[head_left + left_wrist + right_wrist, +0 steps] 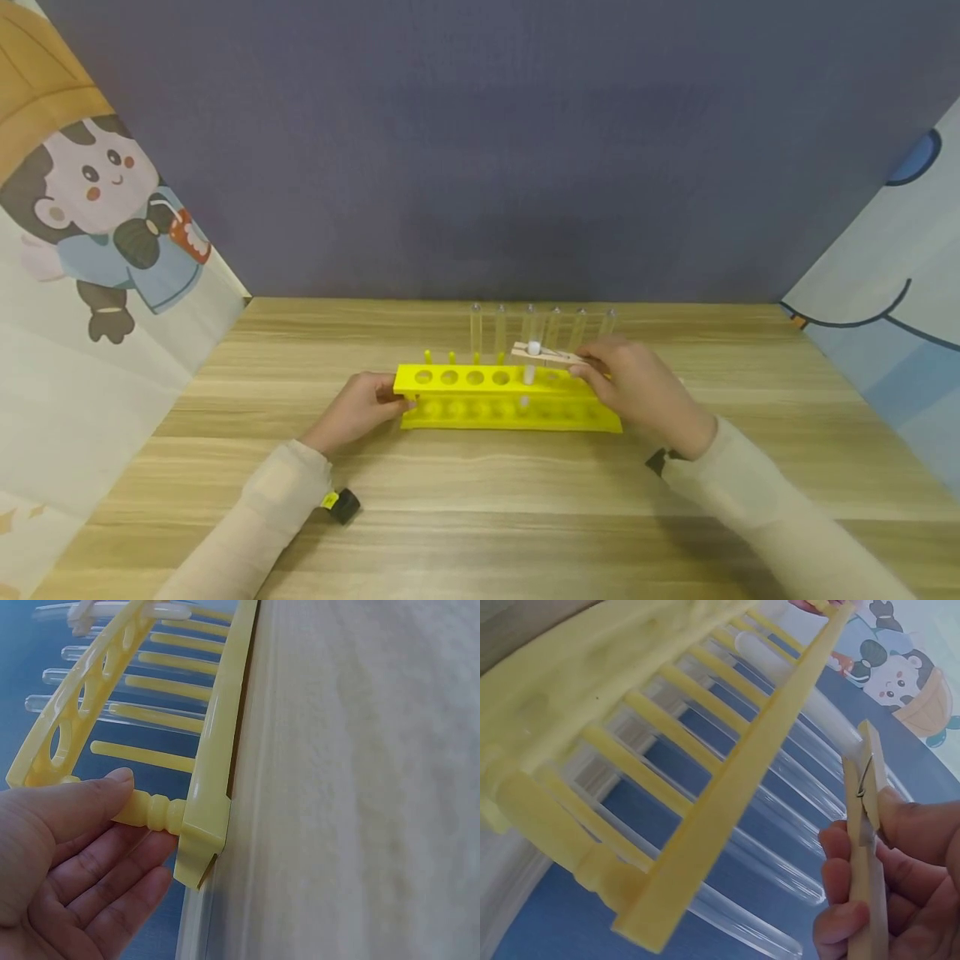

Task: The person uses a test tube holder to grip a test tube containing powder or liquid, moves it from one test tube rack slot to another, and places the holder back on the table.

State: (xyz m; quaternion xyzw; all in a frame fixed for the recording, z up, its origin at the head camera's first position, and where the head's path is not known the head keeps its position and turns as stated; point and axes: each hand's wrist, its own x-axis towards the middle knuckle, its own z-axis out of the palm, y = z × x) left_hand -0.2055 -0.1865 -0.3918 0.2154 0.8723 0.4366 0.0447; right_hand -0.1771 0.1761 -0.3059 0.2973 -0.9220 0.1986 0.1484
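Observation:
A yellow test tube rack [459, 369] stands on the table. My left hand [358, 408] holds its left end, thumb and fingers around the end post [135, 808] in the left wrist view. My right hand [637, 379] grips a wooden test tube clamp [551, 358] over the rack. The clamp's tip is at the upper part of a test tube with white contents [529, 375], which stands upright through a rack hole. Whether the clamp squeezes the glass, I cannot tell. In the right wrist view, my thumb and fingers are curled round the clamp's wooden arms [866, 907].
Several clear test tubes [476, 329] stand upside down on the pegs along the rack's far side. Bare pegs [428, 357] are at its left end. A dark panel [480, 167] rises behind the wooden table [480, 508], with printed curtains [97, 225] at the sides.

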